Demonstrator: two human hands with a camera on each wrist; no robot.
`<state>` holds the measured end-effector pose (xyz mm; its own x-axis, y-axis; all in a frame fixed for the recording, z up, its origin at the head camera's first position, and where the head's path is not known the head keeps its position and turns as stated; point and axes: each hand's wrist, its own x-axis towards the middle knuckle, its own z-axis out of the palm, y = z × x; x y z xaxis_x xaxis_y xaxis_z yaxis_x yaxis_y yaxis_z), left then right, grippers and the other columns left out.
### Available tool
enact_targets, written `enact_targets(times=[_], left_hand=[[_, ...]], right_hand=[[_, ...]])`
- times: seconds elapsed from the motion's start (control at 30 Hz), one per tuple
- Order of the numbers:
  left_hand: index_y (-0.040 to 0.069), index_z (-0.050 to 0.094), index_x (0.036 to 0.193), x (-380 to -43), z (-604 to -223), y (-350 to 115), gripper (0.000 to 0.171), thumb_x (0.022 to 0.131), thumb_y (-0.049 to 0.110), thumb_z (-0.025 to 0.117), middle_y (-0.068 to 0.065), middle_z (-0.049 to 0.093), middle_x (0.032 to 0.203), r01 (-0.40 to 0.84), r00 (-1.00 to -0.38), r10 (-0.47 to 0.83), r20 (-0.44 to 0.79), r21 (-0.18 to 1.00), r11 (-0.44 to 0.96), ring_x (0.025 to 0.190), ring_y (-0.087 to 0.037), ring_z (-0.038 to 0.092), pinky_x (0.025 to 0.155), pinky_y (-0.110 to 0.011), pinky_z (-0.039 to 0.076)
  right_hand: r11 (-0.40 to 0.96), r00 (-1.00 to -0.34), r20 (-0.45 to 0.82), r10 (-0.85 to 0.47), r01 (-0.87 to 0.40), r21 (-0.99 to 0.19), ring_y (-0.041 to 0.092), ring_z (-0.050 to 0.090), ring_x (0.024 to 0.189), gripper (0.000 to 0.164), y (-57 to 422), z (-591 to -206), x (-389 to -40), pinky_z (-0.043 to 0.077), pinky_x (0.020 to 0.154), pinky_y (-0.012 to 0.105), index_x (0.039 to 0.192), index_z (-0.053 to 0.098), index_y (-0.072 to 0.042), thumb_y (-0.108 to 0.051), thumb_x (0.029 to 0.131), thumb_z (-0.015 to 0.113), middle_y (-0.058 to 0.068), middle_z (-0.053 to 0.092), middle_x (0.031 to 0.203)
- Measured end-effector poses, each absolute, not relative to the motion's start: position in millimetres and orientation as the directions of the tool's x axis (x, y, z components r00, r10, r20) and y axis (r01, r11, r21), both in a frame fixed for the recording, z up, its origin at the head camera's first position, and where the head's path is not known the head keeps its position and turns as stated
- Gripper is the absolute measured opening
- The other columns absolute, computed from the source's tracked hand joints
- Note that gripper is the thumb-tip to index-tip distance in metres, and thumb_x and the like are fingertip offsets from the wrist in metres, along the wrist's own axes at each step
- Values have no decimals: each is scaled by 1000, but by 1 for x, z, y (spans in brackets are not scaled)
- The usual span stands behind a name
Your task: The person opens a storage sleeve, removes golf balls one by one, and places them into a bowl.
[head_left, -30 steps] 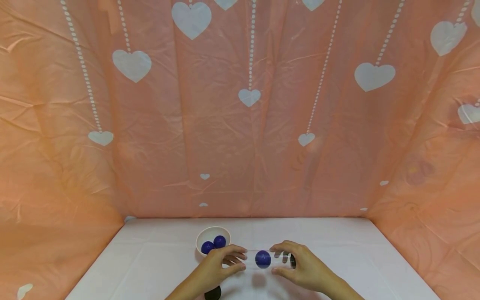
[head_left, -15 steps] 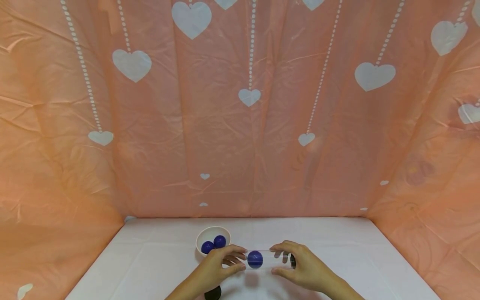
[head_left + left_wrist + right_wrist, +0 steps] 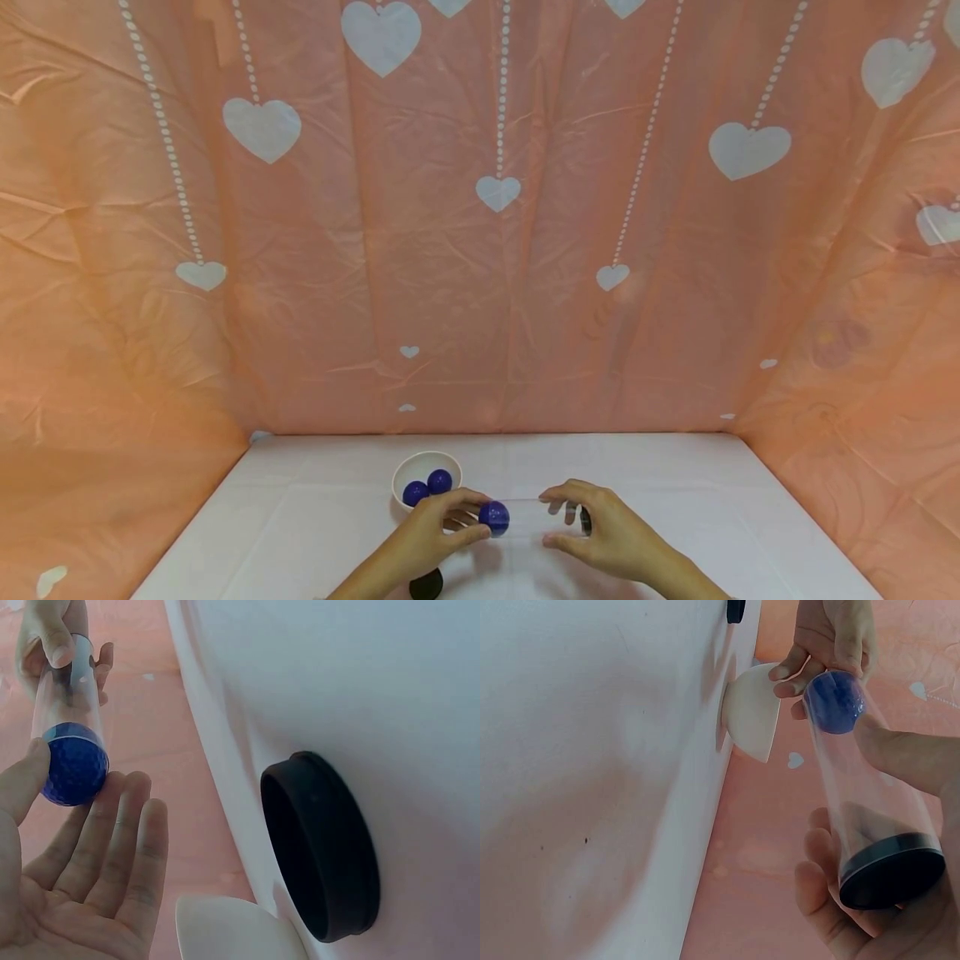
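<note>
A clear tube lies almost level above the table, its black end cap at the right-hand end. My right hand holds that capped end, thumb along one side and fingers round the other. At the opposite end a dark blue, dimpled ball shows mostly beyond the rim. Around it stands my left hand, thumb on one side and fingertips on the other; its fingers are fairly straight in the left wrist view. Whether it bears the ball's weight I cannot tell.
Behind my left hand a white bowl contains two blue balls. A round black lid lies on the white tabletop near my left forearm. Peach sheeting with white hearts hangs around the back and sides.
The ball has moved left along the tube, from near its middle to the left end at my left fingertips. Both hands and the tube stay about where they were.
</note>
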<state>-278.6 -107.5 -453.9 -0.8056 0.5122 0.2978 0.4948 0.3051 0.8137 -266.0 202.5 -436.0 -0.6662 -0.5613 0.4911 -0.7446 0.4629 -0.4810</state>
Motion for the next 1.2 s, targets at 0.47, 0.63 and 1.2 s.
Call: enact_targets(times=[0.47,0.63,1.2], left_hand=[[8,73,128,-281,-447,-118,33,100,24,79,-3,78,116,467,-830,475,291,830,307,99,-10,73,89,-26,62],[6,72,129,-283,-445,-122,34,101,24,79,-4,78,117,483,-825,466,320,828,286,101,-12,74,91,-27,62],[2,71,128,-290,-438,-133,37,100,24,80,-10,78,115,529,-828,406,387,782,332,100,-14,74,93,-34,63]], right_hand=[[494,-718,453,-528,-694,-524,0,65,93,40,203,-434,-268,61,79,27,126,73,-18,-37,93,86,-11,72,110],[501,-719,457,-524,-694,-517,0,65,93,40,203,-434,-268,61,80,26,125,74,-18,-36,93,87,-10,73,113],[505,-711,468,-525,-703,-501,8,69,98,40,204,-434,-266,61,84,28,126,74,-17,-35,93,87,-11,74,115]])
